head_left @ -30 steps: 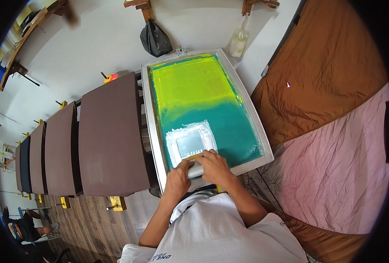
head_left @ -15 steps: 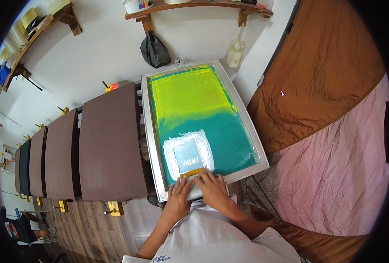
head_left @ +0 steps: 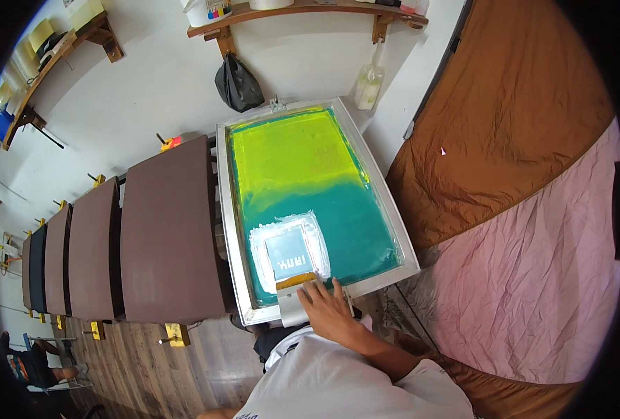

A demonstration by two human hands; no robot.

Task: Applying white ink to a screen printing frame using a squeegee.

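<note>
A framed printing screen [head_left: 227, 209] lies before me, its mesh yellow-green at the far part and teal nearer me. Around a square design with pale lettering [head_left: 292, 251] runs a thick band of white ink [head_left: 260, 255]. At the screen's near end is a squeegee with a metal holder [head_left: 289, 307] and an amber blade [head_left: 294, 281], the blade resting by the design's near edge. My right hand [head_left: 329, 309] grips the squeegee at its right side, fingers over its top. My left hand is out of the picture.
Brown padded print boards [head_left: 170, 230] stand in a row to the left, with yellow clamps [head_left: 177, 335]. A wooden shelf [head_left: 310, 10] and a hanging black bag [head_left: 239, 84] are on the far wall. Brown fabric [head_left: 491, 126] hangs right. A seated person [head_left: 41, 366] is at lower left.
My left hand has let go of the squeegee and left the picture. My right hand stays on it. The whole view has shifted slightly.
</note>
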